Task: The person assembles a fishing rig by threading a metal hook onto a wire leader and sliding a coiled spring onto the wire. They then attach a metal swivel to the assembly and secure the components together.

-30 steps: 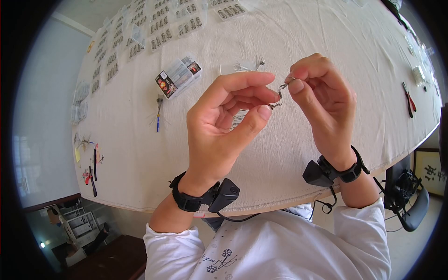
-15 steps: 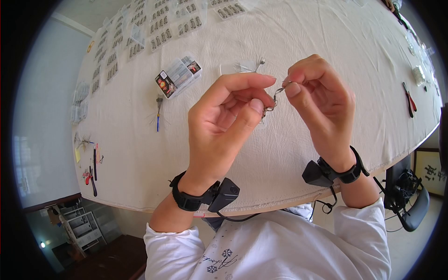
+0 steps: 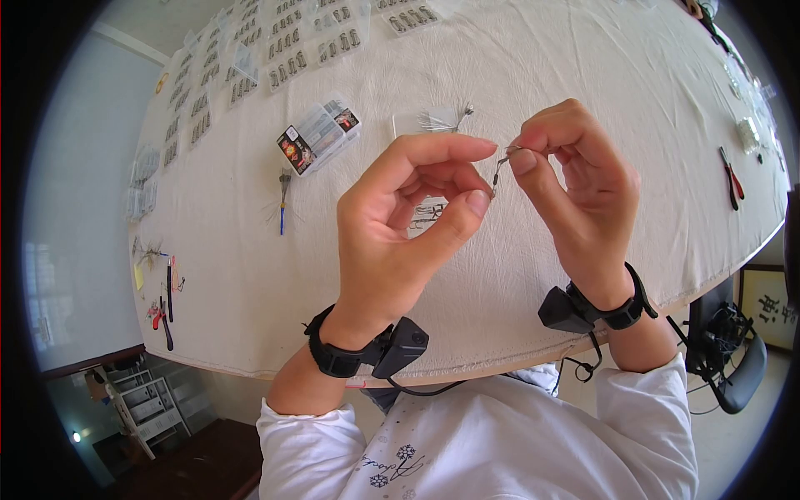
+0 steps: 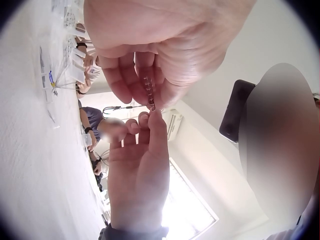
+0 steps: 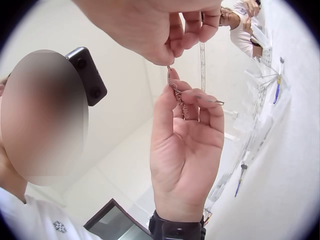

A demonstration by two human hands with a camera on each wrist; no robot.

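Observation:
A small metal chain of links (image 5: pixel 183 102) lies along the fingers of the left hand (image 3: pixel 400 225), its upper end pinched between thumb and fingers. The right hand (image 3: pixel 579 196) pinches a thin metal piece between thumb and forefinger, just right of the left fingertips. A dark wire link (image 3: pixel 497 172) spans the short gap between both hands in the head view. In the left wrist view a hook-shaped wire (image 4: pixel 117 108) sticks out sideways near the meeting fingertips. How the pieces join is too small to tell.
On the white cloth (image 3: pixel 275 317) stand a clear box (image 3: pixel 321 136), a blue-handled wire lure (image 3: pixel 283 200) and a silver-skirted lure (image 3: pixel 454 119). Trays of metal pieces (image 3: pixel 287 68) fill the far left. Red-handled pliers (image 3: pixel 732 179) lie right, more pliers (image 3: pixel 163 323) left. Other people sit beyond.
The left thumb and fingertips have shifted slightly towards the right hand after first drawing back. The link between the hands hangs steeper. The right hand stays nearly in place, still pinching.

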